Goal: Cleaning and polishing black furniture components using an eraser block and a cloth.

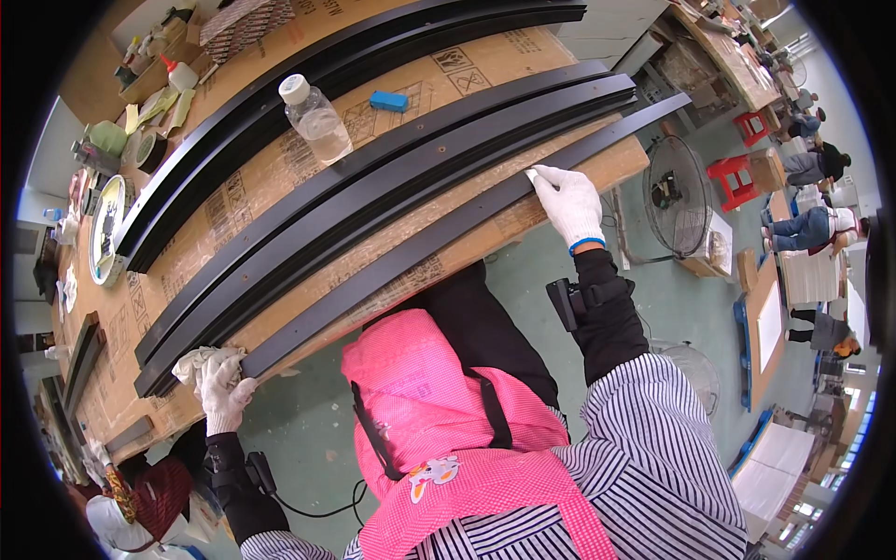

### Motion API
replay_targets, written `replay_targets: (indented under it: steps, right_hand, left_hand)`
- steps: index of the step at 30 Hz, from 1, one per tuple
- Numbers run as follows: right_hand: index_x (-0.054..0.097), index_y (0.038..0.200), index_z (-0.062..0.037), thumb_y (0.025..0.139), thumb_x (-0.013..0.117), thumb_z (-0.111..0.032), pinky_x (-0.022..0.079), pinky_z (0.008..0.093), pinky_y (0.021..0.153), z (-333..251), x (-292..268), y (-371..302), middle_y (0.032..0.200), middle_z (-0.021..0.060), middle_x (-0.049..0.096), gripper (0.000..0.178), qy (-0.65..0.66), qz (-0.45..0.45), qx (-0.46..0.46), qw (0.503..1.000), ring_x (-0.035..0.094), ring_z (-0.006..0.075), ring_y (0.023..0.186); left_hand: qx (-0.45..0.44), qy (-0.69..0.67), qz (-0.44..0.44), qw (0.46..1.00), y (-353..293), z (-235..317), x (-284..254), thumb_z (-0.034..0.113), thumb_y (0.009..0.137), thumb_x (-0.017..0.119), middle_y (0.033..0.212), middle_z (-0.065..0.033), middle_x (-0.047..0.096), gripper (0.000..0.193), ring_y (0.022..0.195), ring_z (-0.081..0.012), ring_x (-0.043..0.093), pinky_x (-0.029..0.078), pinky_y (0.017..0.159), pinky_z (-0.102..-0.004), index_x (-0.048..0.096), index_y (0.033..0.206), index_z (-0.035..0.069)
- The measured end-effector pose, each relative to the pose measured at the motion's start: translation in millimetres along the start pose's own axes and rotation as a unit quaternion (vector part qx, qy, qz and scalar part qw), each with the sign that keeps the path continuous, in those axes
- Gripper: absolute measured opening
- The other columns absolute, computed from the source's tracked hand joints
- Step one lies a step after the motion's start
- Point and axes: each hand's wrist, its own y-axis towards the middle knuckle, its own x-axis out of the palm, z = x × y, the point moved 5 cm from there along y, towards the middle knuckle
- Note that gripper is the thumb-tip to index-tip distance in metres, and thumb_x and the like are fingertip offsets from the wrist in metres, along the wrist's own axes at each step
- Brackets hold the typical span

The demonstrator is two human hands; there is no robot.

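A long, slightly curved dark strip point(411, 259) lies along the near edge of the cardboard-covered table point(509, 229). My right hand point(571, 203), in a white glove, is closed at the strip's near edge toward its right end, fingertips on it. At the strip's left end, my gloved left hand point(224, 399) is closed around a crumpled whitish rag point(201, 366). Just beyond the strip, several dark curved profiles point(439, 149) lie side by side. A clear bottle with a white cap point(317, 121) stands behind them, near a small blue block point(388, 101).
More dark profiles point(373, 45) lie at the far side. A white oval dish point(107, 224) and glue bottle point(179, 75) are at the left. Another person point(149, 499) works at the lower left. A standing fan point(679, 196) and red stools point(733, 182) are at the right.
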Motion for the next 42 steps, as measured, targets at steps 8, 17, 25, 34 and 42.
replay_targets:
  steps: [8,17,25,34,42]
  right_hand:
    - [0.079,0.125,-0.0176,0.101,0.06,-0.048,0.054,0.0427,0.103,-3.0,0.7,-0.2,0.124,0.0121,0.076,0.043,0.002,-0.003,0.024,1.0,0.07,0.0346,0.117]
    - [0.079,0.123,-0.0166,0.1,0.062,-0.046,0.055,0.0422,0.102,-5.2,0.7,-2.1,0.123,0.0125,0.076,0.042,-0.005,0.007,0.011,1.0,0.071,0.035,0.117]
    - [0.079,0.122,-0.0134,0.1,0.062,-0.046,0.056,0.0414,0.102,20.2,-0.8,17.7,0.12,0.0144,0.076,0.043,0.044,0.034,0.022,0.998,0.071,0.0361,0.115]
    - [0.08,0.117,-0.0129,0.101,0.06,-0.043,0.057,0.0413,0.096,11.3,3.6,11.5,0.116,0.0155,0.076,0.039,0.094,0.067,-0.024,0.993,0.072,0.0359,0.112]
    - [0.081,0.118,-0.0139,0.101,0.066,-0.044,0.056,0.0377,0.099,-60.2,51.2,-52.3,0.118,0.0135,0.077,0.038,0.069,-0.005,-0.088,0.994,0.073,0.0322,0.113]
  left_hand:
    - [-0.011,0.003,0.001,1.0,-0.3,0.8,-1.2,0.032,0.073,0.081,0.129,-0.0093,0.067,0.053,0.127,-0.0345,0.054,0.035,0.115,-0.0476,0.076,0.118,0.005]
    - [-0.015,0.015,-0.002,1.0,-0.5,3.2,-2.8,0.032,0.073,0.081,0.13,-0.0094,0.067,0.053,0.127,-0.0346,0.055,0.036,0.114,-0.0471,0.076,0.118,0.005]
    - [-0.014,0.0,-0.002,1.0,1.2,-1.2,0.8,0.031,0.073,0.082,0.13,-0.0097,0.067,0.053,0.127,-0.0346,0.056,0.04,0.111,-0.0466,0.076,0.118,0.005]
    - [-0.005,0.003,0.016,1.0,1.5,6.5,-2.0,0.031,0.071,0.082,0.129,-0.0096,0.067,0.054,0.127,-0.0344,0.056,0.039,0.111,-0.0469,0.076,0.118,0.005]
    - [0.032,0.033,0.042,0.998,-3.1,5.8,-0.8,0.027,0.07,0.084,0.129,-0.0093,0.067,0.055,0.125,-0.0341,0.058,0.04,0.111,-0.0486,0.075,0.12,0.006]
